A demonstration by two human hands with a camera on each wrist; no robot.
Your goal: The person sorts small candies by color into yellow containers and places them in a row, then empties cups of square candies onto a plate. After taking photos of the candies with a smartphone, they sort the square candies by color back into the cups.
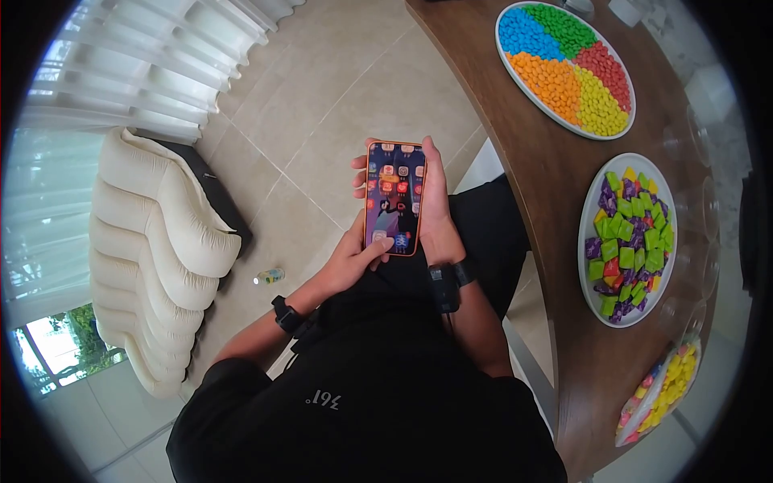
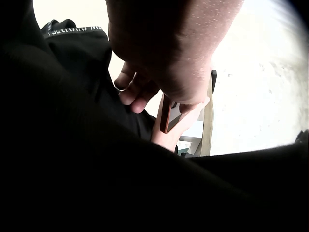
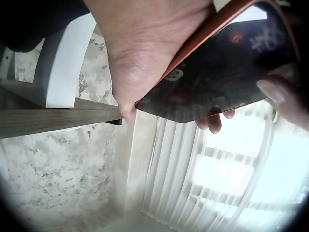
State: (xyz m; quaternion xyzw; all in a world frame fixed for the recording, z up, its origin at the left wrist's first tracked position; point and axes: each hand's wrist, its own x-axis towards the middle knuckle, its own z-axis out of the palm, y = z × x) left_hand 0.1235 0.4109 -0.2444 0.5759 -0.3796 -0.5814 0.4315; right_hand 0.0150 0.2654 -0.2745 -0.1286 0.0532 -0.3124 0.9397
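Observation:
A smartphone in an orange case is upright in the middle of the head view, its screen lit with rows of app icons. My right hand grips it along the right edge, and its fingertips show past the left edge. From the lower left comes my left hand, its thumb lying over the bottom of the screen. The left wrist view shows this hand's fingers curled on the far side of the phone. In the right wrist view, the left thumb overlaps the dark screen.
A brown table curves along the right. It bears a white plate of candies sorted by colour, another plate of wrapped sweets and a bag of candies. A cream padded seat and a bottle are at left.

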